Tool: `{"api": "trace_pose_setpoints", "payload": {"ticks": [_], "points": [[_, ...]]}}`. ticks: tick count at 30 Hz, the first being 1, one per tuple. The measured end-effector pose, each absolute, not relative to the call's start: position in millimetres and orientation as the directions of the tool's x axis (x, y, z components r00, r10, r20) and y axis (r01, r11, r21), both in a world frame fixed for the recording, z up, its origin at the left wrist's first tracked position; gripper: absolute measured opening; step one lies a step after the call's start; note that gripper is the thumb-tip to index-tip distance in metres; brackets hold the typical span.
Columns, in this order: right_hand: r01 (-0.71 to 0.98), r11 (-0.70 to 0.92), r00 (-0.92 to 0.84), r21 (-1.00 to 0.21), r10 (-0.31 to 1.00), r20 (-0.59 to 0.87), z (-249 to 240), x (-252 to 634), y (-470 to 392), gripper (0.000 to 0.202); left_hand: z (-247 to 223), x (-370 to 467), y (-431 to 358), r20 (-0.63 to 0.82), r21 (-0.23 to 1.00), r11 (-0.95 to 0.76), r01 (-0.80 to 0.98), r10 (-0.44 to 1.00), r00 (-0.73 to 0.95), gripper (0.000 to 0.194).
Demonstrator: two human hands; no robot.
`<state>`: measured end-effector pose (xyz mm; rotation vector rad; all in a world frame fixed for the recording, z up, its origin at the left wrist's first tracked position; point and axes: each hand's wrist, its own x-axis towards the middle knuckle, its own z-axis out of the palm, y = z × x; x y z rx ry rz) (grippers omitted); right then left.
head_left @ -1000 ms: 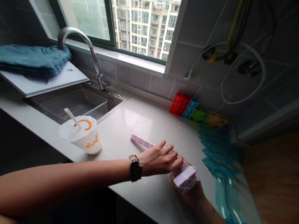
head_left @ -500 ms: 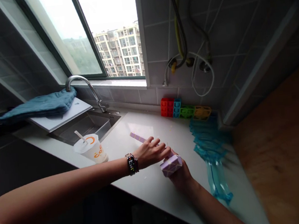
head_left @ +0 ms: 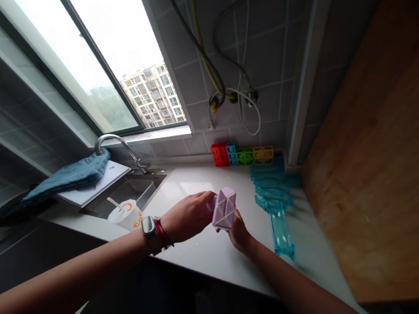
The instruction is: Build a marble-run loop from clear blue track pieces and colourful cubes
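A light purple snake puzzle [head_left: 225, 209] with white edge lines is held over the white counter [head_left: 198, 271]. Its near end is a folded block of triangular faces. My left hand [head_left: 196, 210] is closed round the puzzle from the left, its back towards me and its fingertips mostly hidden. From below and the right, my right hand [head_left: 239, 232] grips the same block, its fingers partly behind it. A watch [head_left: 148, 225] and a red band are on my left wrist.
A lidded drink cup [head_left: 123, 213] with a straw stands left, before the sink [head_left: 150, 195]. A white board [head_left: 97, 182] and blue cloth [head_left: 72, 175] lie over the sink's left part. Coloured plastic blocks [head_left: 245, 156] line the wall. Translucent blue plastic pieces [head_left: 280, 229] lie right.
The puzzle has been raised and turned, its block end now more upright. Its long strip no longer shows stretching left. My left hand has rolled over and closed round it. The view has tilted.
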<state>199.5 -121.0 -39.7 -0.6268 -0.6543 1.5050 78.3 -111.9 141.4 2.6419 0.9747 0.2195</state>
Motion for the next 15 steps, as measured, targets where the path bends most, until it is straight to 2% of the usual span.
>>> {"api": "trace_pose_setpoints", "payload": {"ticks": [2,4,6,7,9,12,15], "points": [[-0.666,0.001,-0.025,-0.746,0.999,0.024,-37.0,197.9,-121.6,0.032,150.9,84.7,-127.8,-0.001,0.576,-0.562,0.594,0.726,0.687,0.018],[-0.651,0.016,-0.031,-0.759,0.998,0.048,-31.3,195.8,-123.2,0.034,151.4,86.4,-141.7,-0.140,0.787,-0.260,0.560,0.808,0.572,0.034],[-0.647,0.002,-0.056,-0.762,0.997,0.050,-23.9,193.2,-127.8,0.039,141.9,79.4,-153.3,-0.317,0.883,0.092,0.460,0.839,0.442,0.044],[-0.648,-0.017,-0.074,-0.761,0.996,0.040,-20.5,191.8,-131.6,0.043,133.3,72.2,-158.8,-0.385,0.893,0.235,0.383,0.839,0.384,0.047],[-0.637,-0.077,-0.137,-0.767,0.991,0.014,-16.9,188.1,-141.5,0.050,108.8,51.7,-171.0,-0.453,0.890,0.406,0.207,0.841,0.295,0.051],[-0.546,-0.152,-0.265,-0.824,0.964,-0.003,-22.6,179.1,-157.6,0.054,60.6,16.5,-197.6,-0.507,0.856,0.517,0.016,0.831,0.228,0.062],[-0.417,-0.188,-0.358,-0.889,0.933,-0.029,-38.3,163.4,-167.0,0.052,18.5,-8.5,-229.7,-0.545,0.826,0.561,-0.056,0.820,0.175,0.069]]}}
